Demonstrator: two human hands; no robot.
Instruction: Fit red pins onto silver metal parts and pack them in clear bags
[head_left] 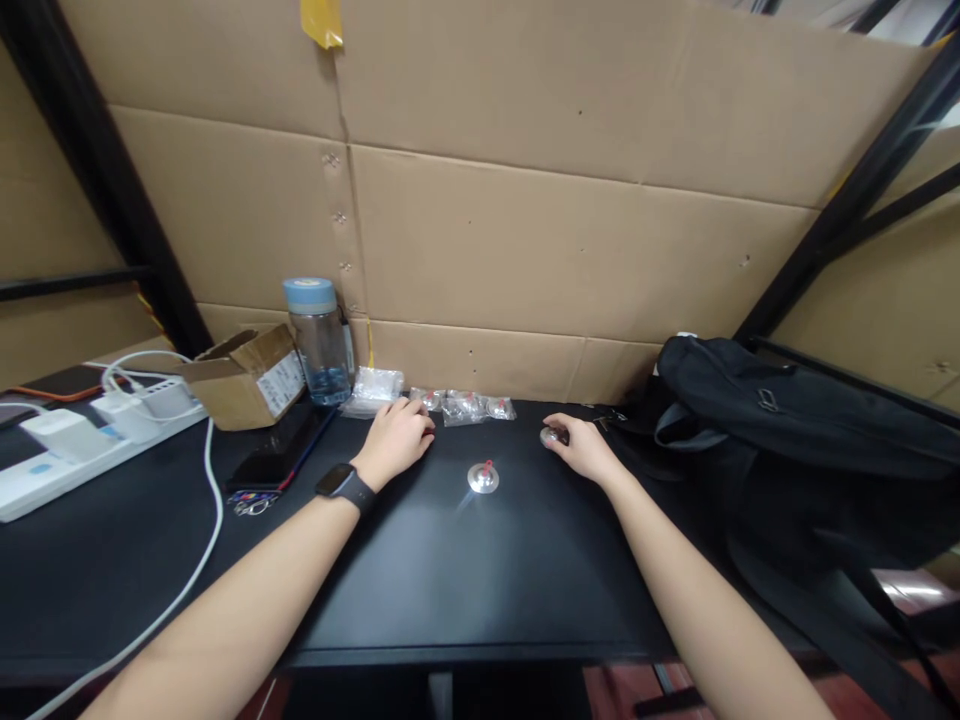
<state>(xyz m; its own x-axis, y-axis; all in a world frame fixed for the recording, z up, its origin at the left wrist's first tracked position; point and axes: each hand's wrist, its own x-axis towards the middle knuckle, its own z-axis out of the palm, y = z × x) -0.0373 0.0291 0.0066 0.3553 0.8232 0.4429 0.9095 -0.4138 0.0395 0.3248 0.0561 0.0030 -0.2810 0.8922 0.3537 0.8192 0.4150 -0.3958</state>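
Note:
A clear suction cup (480, 482) with a small red tab lies on the black table between my hands. My right hand (589, 450) pinches another clear, round suction cup (550, 437) by its edge, low over the table. To the left, my left hand (396, 437) rests with its fingers curled down; a hint of red shows by the fingertips, but what they hold is hidden. Just behind the hands, several suction cups in clear bags (465, 408) lie along the cardboard wall. A stack of clear plastic bags (375, 388) sits behind my left hand.
On the left are a water bottle (321, 350), an open cardboard box (244, 385), a dark phone (274, 455), keys (253, 504) and a power strip (75, 450) with a white cable (214, 530). A black backpack (810, 440) takes up the right side.

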